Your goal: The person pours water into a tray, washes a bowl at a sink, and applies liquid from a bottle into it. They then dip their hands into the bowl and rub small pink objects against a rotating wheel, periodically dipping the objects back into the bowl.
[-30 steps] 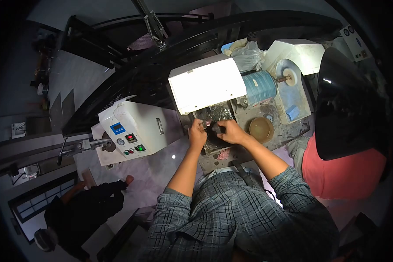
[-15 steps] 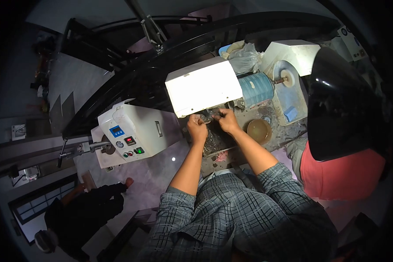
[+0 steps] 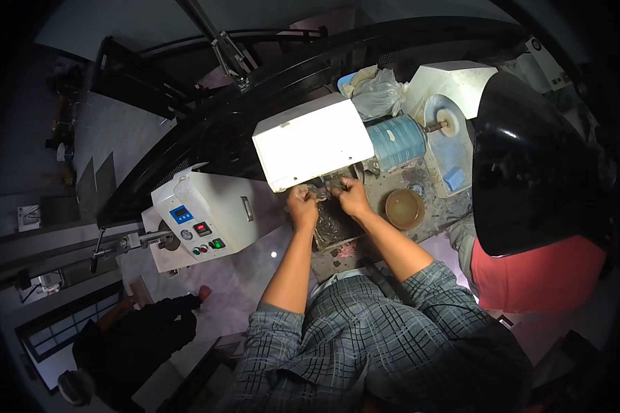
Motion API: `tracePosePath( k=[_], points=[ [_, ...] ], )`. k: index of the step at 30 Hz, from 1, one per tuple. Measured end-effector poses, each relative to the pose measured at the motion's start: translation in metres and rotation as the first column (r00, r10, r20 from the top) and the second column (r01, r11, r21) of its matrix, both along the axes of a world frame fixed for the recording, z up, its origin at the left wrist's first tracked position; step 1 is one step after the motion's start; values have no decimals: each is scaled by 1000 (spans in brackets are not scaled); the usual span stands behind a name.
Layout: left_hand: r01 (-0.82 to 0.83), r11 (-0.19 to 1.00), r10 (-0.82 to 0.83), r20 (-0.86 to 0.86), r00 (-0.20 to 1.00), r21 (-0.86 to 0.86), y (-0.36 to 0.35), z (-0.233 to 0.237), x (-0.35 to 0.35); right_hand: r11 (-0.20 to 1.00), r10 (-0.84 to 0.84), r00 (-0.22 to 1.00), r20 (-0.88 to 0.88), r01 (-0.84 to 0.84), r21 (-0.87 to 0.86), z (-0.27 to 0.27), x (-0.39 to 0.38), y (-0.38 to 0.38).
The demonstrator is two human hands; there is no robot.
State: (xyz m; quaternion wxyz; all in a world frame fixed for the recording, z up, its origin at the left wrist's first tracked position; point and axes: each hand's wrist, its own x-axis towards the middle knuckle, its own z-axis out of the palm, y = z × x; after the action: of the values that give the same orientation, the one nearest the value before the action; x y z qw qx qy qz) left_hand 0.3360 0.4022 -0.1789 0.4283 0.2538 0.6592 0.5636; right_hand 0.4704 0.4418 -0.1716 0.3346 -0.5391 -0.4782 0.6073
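Just under the front edge of a bright white machine hood [image 3: 313, 141], both my hands work close together. My left hand [image 3: 303, 208] is closed, its fingers bent around a small dark, greyish piece [image 3: 321, 193] whose kind I cannot make out. From the other side, my right hand [image 3: 353, 198] pinches toward the same spot, its fingertips partly in shadow. A wet, dirty tray [image 3: 334, 224] lies below the hands. Right of the hood is a blue-green motor housing [image 3: 396, 142] with a shaft leading to a pale polishing wheel [image 3: 448, 122].
A brown bowl of liquid [image 3: 405, 208] stands right of my right forearm. A blue block [image 3: 454, 179] lies in the wheel's basin. At left is a white control box [image 3: 213, 213]; a dark-clothed person [image 3: 138, 337] is beyond. Someone in red [image 3: 537, 275] sits right, below a black cover [image 3: 537, 165].
The whole view has shifted slightly, so the bench appears a little further left. My hands stay together under the hood, with small finger movements around the piece.
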Motion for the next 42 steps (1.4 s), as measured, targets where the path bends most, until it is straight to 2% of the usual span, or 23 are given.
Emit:
tracePosePath(
  k=[3, 5, 6, 7, 8, 9, 11, 13, 15, 16, 18, 19, 21, 22, 23, 25, 27, 29, 33, 35, 37, 39, 42],
  points=[
    [24, 999, -22, 91, 996, -23, -20, 9, 9, 998, 48, 999, 16, -49, 42, 5, 12, -13],
    [88, 996, -87, 28, 996, -33, -27, -2, 3, 936, 211, 946, 246, -268, 229, 4, 19, -18],
    [129, 990, -136, -171, 976, -50, -29, -7, 1, 934, 213, 946, 246, -271, 232, 4, 21, -22],
    [165, 983, -183, -361, 915, -80, -33, -6, 0, 853, 184, 815, 550, -410, 322, 4, 23, -33],
    [163, 983, -181, -362, 914, -81, -36, -5, -1, 751, 85, 608, 790, -560, 351, 7, 24, -41],
    [188, 977, -214, -478, 852, -101, -37, -4, -2, 750, 84, 609, 788, -559, 352, 4, 27, -46],
    [211, 970, -243, -586, 773, -123, -37, 4, -2, 559, 300, 406, 863, -808, 186, -5, 33, -53],
    [194, 967, -252, -674, 694, -162, -37, 15, 1, 556, 355, 417, 837, -814, 170, -7, 31, -53],
    [205, 962, -271, -701, 660, -180, -36, 29, 3, 635, 649, 324, 688, -728, -256, -1, 29, -43],
    [215, 956, -292, -726, 622, -200, -36, 32, 4, 634, 650, 323, 688, -729, -257, 3, 30, -36],
    [235, 943, -334, -684, 649, -238, -34, 30, 2, 727, 635, 624, 455, -682, -79, 14, 35, -22],
    [258, 927, -374, -638, 673, -272, -33, 28, 1, 728, 634, 625, 454, -681, -79, 31, 34, -19],
    [284, 936, -346, -696, 629, -208, -31, 20, -2, 804, 430, 830, 356, -531, 268, 75, 26, -13],
    [312, 939, -311, -749, 585, -147, -31, 14, -2, 747, 428, 832, 354, -546, 380, 86, 25, -10],
    [315, 938, -313, -749, 584, -146, -29, 9, 0, 748, 425, 833, 354, -543, 380, 81, 23, -9],
    [193, 978, -205, -520, 829, -78, -24, 2, 5, 666, 396, 712, 580, -658, 352, 62, 18, -6],
    [155, 986, -169, -487, 857, -69, -15, 9, 8, 696, 392, 720, 572, -639, 328, 35, 18, 2],
    [105, 992, -126, -453, 883, -70, -8, 20, 10, 918, 187, 900, 394, -303, 255, 28, 14, 7],
    [37, 994, -71, -363, 929, -100, 9, 18, 11, 981, 157, 977, 146, -171, 94, 11, 8, 10],
    [7, 993, -46, -334, 941, -120, 21, 19, 13, 992, 81, 988, 133, -94, 87, 18, 1, 11],
    [-103, 985, 90, -97, 991, -140, 28, 16, 14, 997, 44, 967, 249, -59, 55, 19, -2, 14],
    [-112, 979, 84, -168, 982, -168, 36, 13, 12, 999, 10, 974, 227, -18, 36, 7, -7, 18],
    [-176, 975, 172, -38, 984, -136, 40, 33, 16, 999, -2, 952, 307, -12, 42, 1, -9, 20]
  ],
)
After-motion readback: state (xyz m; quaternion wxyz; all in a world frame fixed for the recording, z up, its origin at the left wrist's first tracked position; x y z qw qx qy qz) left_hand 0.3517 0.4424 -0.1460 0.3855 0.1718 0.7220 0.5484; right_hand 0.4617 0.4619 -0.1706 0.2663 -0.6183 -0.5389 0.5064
